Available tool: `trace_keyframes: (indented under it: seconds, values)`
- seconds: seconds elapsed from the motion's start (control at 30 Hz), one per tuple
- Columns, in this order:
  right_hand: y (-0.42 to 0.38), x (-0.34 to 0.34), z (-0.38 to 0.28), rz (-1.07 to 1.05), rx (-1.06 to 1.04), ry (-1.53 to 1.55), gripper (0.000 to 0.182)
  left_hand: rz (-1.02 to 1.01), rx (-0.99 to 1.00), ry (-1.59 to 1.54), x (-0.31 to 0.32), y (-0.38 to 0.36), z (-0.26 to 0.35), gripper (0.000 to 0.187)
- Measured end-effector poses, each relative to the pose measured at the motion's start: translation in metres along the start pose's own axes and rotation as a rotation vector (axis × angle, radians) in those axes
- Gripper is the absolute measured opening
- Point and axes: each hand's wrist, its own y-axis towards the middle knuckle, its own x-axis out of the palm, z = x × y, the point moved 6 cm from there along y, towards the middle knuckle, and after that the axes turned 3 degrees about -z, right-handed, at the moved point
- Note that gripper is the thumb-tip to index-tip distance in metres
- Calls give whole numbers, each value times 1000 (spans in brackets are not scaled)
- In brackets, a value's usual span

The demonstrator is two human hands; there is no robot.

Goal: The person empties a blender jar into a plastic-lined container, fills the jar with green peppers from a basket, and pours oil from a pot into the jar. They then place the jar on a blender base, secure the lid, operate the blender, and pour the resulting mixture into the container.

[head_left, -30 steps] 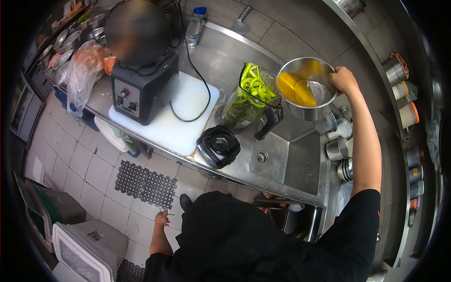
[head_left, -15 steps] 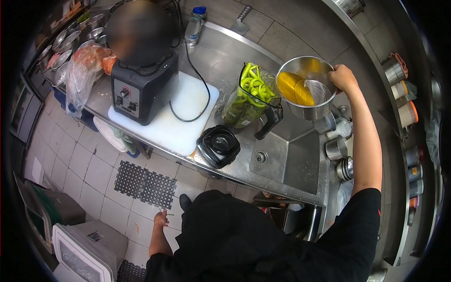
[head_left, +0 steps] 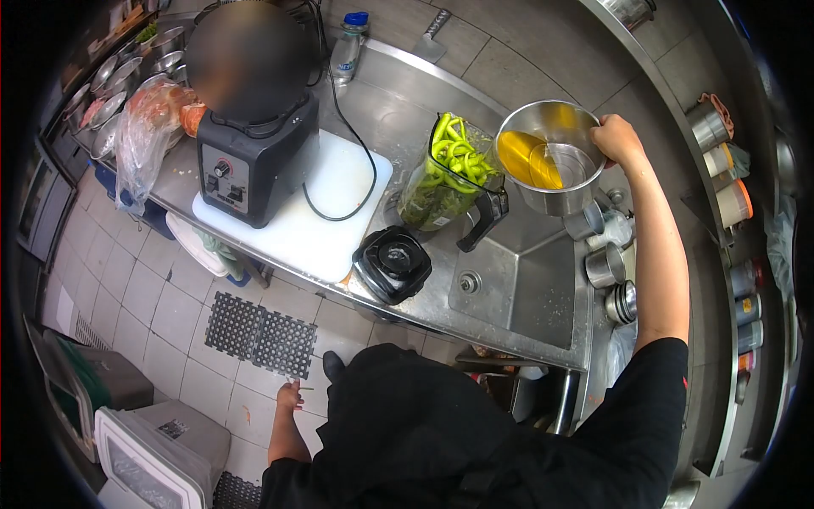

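My right hand (head_left: 619,141) is closed on the side of a metal pot (head_left: 570,200). The pot is tilted to the left, and yellow oil (head_left: 527,161) has gathered on its lower side. Its rim overlaps the edge of a clear blender jug (head_left: 421,197) filled with long green peppers (head_left: 462,154). The jug stands on the sink counter, its black handle pointing towards me. In front of it lies a black blender lid (head_left: 393,264). My left hand (head_left: 290,395) hangs low over the floor, fingers closed around a thin greenish piece I cannot make out.
A blender base (head_left: 246,165) sits on a white cutting board (head_left: 339,242), its cord looping across. The sink basin (head_left: 534,293) is below the pot. Small metal pots (head_left: 604,265) stand to the right. A water bottle (head_left: 348,53) and a cleaver (head_left: 432,41) are behind.
The view has shifted very slightly. The oil pool in the tilted pot looks a little smaller, while both hands keep nearly the same position.
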Motion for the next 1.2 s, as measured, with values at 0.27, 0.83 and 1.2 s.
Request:
trace_keyframes:
  seconds: [0.27, 0.83, 1.2]
  values:
    - [5, 3, 6, 0, -8, 3, 29, -10, -7, -13, 1, 3, -1, 59]
    - [-65, 234, 247, -57, 368, 997, 9, 26, 35, 121, -12, -21, 45, 57]
    - [-120, 487, 403, -337, 586, 605, 26, 116, 100, 260, 53, -53, 124, 63]
